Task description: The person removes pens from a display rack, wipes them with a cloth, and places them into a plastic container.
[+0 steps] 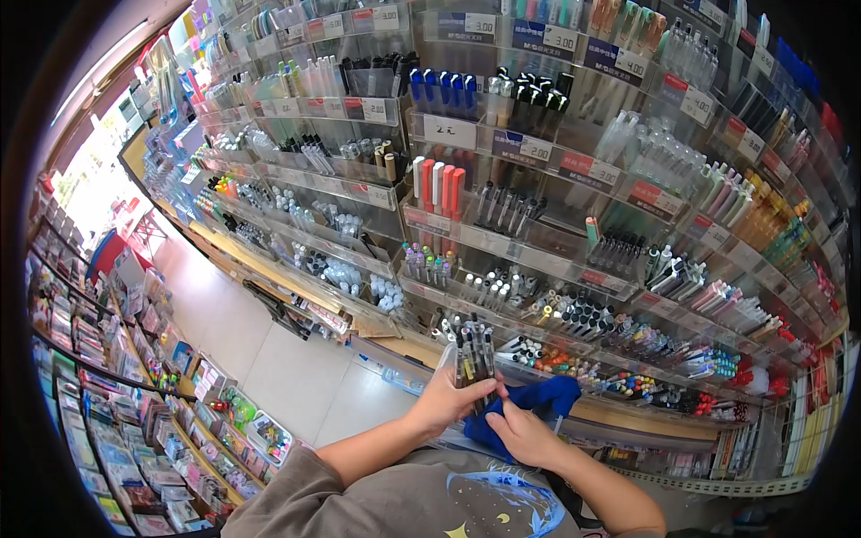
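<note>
My left hand [441,400] is wrapped round an upright bundle of pens [473,351], clear-barrelled with dark tips, its thumb pressed across the front. Close beside it, my right hand [527,434] is closed on a bright blue cloth [552,393], with its thumb near the lower ends of the pens. The cloth hangs over to the right and covers part of what lies beneath. Most of the right fingers are hidden behind the cloth. Both hands are in front of my body, close to the lowest pen tiers.
A tiered clear pen rack [448,134] with price labels fills the view ahead. A wire rack [771,484] stands at the lower right. Shelves of packaged goods [134,430] line the left, across a tiled floor [287,381]. A bin of small items [269,437] sits there.
</note>
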Tool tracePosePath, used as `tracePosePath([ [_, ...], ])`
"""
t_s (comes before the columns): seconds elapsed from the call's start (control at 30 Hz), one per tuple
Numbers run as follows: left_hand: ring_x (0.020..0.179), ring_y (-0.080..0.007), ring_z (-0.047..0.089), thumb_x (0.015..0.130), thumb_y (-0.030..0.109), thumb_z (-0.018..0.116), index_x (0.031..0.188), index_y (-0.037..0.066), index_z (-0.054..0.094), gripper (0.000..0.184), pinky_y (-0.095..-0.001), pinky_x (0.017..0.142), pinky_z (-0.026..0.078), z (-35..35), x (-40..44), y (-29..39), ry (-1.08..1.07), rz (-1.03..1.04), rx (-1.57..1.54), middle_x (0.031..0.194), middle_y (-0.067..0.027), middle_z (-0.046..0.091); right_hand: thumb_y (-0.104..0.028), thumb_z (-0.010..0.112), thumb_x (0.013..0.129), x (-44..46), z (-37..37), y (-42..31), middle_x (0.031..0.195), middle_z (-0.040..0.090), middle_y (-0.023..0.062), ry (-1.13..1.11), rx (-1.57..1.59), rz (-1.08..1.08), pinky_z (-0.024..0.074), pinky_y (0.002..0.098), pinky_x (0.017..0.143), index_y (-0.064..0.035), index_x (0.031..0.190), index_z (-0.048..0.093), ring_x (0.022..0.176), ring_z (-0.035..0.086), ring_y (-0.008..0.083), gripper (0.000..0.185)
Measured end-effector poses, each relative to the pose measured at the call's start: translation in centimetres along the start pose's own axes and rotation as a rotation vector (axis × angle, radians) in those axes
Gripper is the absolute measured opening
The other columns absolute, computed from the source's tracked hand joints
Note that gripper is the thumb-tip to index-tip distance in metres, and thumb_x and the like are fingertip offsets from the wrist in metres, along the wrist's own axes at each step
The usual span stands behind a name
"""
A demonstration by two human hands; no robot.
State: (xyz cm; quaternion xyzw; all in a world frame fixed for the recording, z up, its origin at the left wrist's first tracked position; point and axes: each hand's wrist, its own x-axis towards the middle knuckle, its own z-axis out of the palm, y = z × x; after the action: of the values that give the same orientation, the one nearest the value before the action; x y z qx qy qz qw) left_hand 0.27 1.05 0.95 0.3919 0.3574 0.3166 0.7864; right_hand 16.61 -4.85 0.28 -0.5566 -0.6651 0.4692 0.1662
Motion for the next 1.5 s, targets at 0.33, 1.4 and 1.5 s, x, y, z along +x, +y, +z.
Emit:
tracePosePath([
  [0.33, 0.044, -0.0049, 0.044, 0.081, 0.014, 0.059, 0.086, 0.003, 0.059, 0.012, -0.0206, 0.039, 0.033, 0.4, 0.5, 0.0, 0.113, -0.058, 0.383, 0.069, -0.0016, 0.06, -0.03, 0.062, 0.08, 0.1, -3.4, -0.1, 0.087, 0.058, 0.0167, 0.345, 0.397, -0.132, 0.0442, 0.0324, 0.069, 0.0001, 0.097, 0.046, 0.078, 0.058, 0.0237, 0.039],
  [1.4, 0.068, -0.0148, 0.055, 0.08, 0.006, 0.053, 0.087, 0.004, 0.048, 0.009, -0.027, 0.062, 0.046, 0.1, 0.6, -4.2, -0.063, -0.008, 0.059, 0.072, -0.0036, 0.052, -0.013, 0.059, 0.082, -0.8, -9.3, -3.1, 0.073, 0.049, -0.0039, 0.591, 0.735, -0.261, 0.0369, 0.0179, 0.059, -0.0045, 0.088, 0.05, 0.066, 0.043, 0.002, 0.014],
  [1.5, 0.069, -0.0133, 0.053, 0.083, 0.006, 0.052, 0.094, 0.006, 0.044, 0.013, -0.0268, 0.063, 0.048, -0.2, 0.9, -3.4, -0.081, -0.135, -0.077, 0.072, -0.0019, 0.047, -0.013, 0.059, 0.082, -0.6, -8.6, -2.4, 0.073, 0.049, -0.0041, 0.498, 0.739, -0.229, 0.0368, 0.0176, 0.06, -0.0043, 0.087, 0.05, 0.066, 0.043, 0.0019, 0.014],
])
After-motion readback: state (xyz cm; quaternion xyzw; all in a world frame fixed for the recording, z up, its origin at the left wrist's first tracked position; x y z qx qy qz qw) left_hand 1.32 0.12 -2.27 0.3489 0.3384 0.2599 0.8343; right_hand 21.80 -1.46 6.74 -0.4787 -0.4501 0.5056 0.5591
